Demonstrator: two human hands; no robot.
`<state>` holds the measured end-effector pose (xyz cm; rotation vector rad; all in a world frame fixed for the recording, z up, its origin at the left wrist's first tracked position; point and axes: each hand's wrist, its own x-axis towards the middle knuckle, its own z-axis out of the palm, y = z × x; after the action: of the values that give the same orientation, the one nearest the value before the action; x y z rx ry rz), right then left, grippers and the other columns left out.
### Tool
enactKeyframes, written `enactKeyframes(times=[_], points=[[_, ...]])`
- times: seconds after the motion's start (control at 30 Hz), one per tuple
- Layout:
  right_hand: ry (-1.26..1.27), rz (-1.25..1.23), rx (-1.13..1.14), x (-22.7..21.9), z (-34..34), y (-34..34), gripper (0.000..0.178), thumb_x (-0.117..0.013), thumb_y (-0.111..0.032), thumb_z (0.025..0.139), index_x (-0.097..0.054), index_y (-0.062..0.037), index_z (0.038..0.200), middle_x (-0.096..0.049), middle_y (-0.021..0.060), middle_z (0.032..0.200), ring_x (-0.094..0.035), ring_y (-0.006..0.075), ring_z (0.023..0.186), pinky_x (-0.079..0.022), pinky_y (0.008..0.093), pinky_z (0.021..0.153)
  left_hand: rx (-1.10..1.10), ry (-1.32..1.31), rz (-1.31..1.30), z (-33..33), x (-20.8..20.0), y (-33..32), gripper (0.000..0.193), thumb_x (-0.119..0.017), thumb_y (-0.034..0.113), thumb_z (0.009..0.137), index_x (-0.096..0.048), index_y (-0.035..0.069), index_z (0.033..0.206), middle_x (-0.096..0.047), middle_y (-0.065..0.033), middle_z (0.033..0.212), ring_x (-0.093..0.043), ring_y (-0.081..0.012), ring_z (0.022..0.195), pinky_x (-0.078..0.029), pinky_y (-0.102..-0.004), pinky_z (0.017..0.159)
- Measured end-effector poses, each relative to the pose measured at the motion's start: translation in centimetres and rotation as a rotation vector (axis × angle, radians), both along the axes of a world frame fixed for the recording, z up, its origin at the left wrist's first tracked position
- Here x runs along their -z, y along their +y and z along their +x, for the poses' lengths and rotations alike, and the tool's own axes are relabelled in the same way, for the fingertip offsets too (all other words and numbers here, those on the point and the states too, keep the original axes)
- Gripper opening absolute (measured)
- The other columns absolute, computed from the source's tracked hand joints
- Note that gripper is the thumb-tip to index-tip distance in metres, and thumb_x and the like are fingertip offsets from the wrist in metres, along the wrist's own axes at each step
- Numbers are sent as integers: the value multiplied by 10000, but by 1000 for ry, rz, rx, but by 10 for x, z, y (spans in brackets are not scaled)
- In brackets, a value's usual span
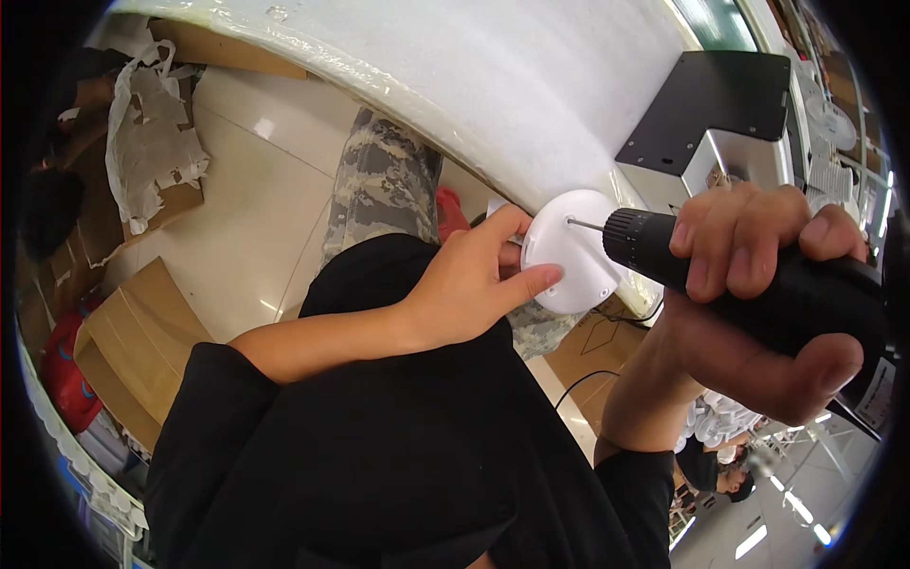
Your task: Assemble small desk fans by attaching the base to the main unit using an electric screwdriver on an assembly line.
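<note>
A white round plastic cover (590, 248) with small screw holes is pinched at its left edge by my left hand (460, 289), thumb on its face and fingers partly hidden behind it. My right hand (706, 337) is wrapped round a black electric screwdriver (654, 245). The thin bit of the screwdriver points left, and its tip meets the cover at a hole near the upper middle. Whether a screw sits under the tip is too small to tell. The cover is held tilted beside the table's edge.
A table (493, 76) with a white, plastic-wrapped top curves across the far side, bearing a black-and-silver device (711, 109). Cardboard (142, 341) and a torn white bag (152, 142) lie at left. Another person (706, 469) is at lower right. A black cable (578, 379) hangs below the cover.
</note>
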<state>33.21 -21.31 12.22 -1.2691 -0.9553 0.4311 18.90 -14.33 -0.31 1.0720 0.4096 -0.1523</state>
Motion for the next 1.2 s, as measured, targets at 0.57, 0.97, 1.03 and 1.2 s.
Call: enactKeyframes(times=[0.57, 0.97, 1.03, 1.2], points=[[-212, 73, 64, -9, -7, -29, 815, -526, -600, 850, -361, -1, 1378, -552, 55, 757, -522, 142, 525, -488, 319, 550, -38, -47, -90, 7, -1, -13, 266, -662, 129, 879, -501, -9, 1040, -664, -114, 795, -623, -143, 656, -486, -227, 583], [-71, 313, 484, 34, 26, -73, 652, -493, -565, 876, -460, -56, 1282, -564, 55, 746, -567, 153, 601, -493, 353, 652, -147, -28, -167, -36, 47, 34, 229, -591, 79, 906, -518, -39, 1088, -626, -138, 920, -603, -149, 741, -508, -222, 614], [-25, 191, 564, 43, 31, -66, 704, -496, -594, 866, -440, -52, 1312, -588, 96, 794, -584, 198, 651, -498, 384, 713, -187, 54, -258, -38, 43, 45, 248, -553, 101, 915, -564, -44, 1116, -634, -133, 950, -597, -154, 725, -503, -238, 610], [-203, 305, 743, 21, 22, -55, 959, -391, -731, 835, -256, -9, 1451, -460, 279, 1315, -531, 396, 1154, -429, 493, 979, -481, 187, -492, -44, 41, 61, 303, -511, 158, 924, -582, -45, 1137, -642, -128, 985, -598, -166, 712, -501, -258, 607]])
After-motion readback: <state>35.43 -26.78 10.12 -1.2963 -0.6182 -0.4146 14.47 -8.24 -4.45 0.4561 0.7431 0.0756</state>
